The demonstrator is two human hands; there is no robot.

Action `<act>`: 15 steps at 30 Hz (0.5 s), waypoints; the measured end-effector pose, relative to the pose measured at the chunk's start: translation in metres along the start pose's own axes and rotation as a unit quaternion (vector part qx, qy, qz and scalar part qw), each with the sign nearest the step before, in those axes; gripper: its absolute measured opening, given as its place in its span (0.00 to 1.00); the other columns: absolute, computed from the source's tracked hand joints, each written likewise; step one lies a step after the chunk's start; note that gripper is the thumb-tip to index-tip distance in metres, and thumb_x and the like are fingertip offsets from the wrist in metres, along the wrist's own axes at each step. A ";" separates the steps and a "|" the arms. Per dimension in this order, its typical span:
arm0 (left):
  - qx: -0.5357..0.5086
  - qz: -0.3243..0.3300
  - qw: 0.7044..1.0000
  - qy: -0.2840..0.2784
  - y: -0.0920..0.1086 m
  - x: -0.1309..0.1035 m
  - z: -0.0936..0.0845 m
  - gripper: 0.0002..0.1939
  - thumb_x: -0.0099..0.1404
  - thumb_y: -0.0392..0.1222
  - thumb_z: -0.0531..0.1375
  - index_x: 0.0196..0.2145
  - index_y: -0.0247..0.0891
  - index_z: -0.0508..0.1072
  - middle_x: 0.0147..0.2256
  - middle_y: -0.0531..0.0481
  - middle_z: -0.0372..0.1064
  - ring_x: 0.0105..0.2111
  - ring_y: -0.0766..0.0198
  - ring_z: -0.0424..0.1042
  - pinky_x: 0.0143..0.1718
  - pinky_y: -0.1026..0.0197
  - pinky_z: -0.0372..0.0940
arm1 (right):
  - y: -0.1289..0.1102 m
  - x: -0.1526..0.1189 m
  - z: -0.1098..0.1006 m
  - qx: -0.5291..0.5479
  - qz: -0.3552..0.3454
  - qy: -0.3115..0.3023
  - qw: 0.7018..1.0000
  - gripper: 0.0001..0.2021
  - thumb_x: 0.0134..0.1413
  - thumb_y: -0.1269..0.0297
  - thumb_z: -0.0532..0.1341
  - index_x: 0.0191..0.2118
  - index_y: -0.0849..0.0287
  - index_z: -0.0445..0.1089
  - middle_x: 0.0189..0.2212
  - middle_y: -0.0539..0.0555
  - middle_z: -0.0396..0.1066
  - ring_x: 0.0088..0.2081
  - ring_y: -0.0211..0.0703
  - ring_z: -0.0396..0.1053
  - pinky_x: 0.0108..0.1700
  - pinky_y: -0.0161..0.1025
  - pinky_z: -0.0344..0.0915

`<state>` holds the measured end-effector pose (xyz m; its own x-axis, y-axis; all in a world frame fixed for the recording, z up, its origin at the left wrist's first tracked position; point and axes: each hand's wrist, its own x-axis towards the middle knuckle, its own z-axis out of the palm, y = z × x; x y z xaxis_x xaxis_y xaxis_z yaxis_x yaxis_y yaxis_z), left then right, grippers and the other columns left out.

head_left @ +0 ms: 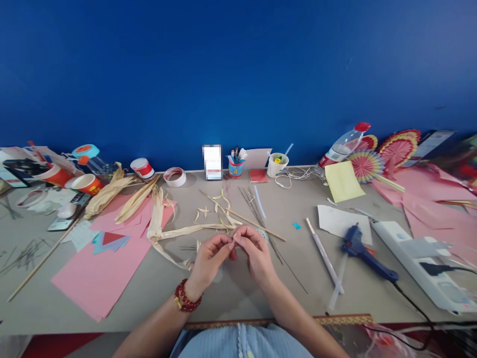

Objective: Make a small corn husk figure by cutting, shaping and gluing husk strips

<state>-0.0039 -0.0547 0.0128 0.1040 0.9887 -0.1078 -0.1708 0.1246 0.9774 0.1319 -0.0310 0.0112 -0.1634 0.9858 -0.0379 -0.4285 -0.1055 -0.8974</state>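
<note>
My left hand (213,258), with a red beaded bracelet on its wrist, is closed in a pinch near the middle of the table. My right hand (254,251) is pinched too, its fingertips meeting those of my left hand. Something small and pale seems to sit between the fingertips, too small to name. Just beyond my hands lie strips of dried corn husk (197,229) and a thin wooden stick (257,224). Thin dark wires (278,250) lie to the right of my right hand.
Pink paper sheets (100,278) and husk bundles (108,195) lie at the left. A blue glue gun (367,256), a white power strip (421,263) and a bottle (343,144) are at the right. A phone (212,162) stands against the blue wall.
</note>
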 end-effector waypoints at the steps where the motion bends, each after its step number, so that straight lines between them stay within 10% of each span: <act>1: 0.004 0.000 1.000 -0.001 0.000 0.000 0.000 0.11 0.65 0.46 0.62 0.30 0.36 0.72 0.23 0.52 0.70 0.26 0.66 0.66 0.32 0.64 0.60 | 0.001 0.000 -0.001 0.002 -0.003 0.008 1.000 0.06 0.51 0.67 0.65 0.26 0.58 0.70 0.27 0.49 0.66 0.30 0.39 0.64 0.34 0.35 0.62; 15: 0.029 0.003 1.000 -0.004 0.001 0.000 -0.001 0.13 0.66 0.49 0.60 0.29 0.37 0.72 0.23 0.53 0.68 0.26 0.66 0.65 0.33 0.64 0.59 | -0.001 -0.002 -0.005 -0.028 0.009 0.007 1.000 0.07 0.49 0.70 0.62 0.36 0.57 0.74 0.31 0.50 0.71 0.34 0.42 0.67 0.40 0.37 0.64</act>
<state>-0.0050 -0.0545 0.0135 0.1115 0.9886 -0.1015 -0.1140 0.1142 0.9869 0.1368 -0.0319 0.0103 -0.1580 0.9856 -0.0603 -0.3752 -0.1165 -0.9196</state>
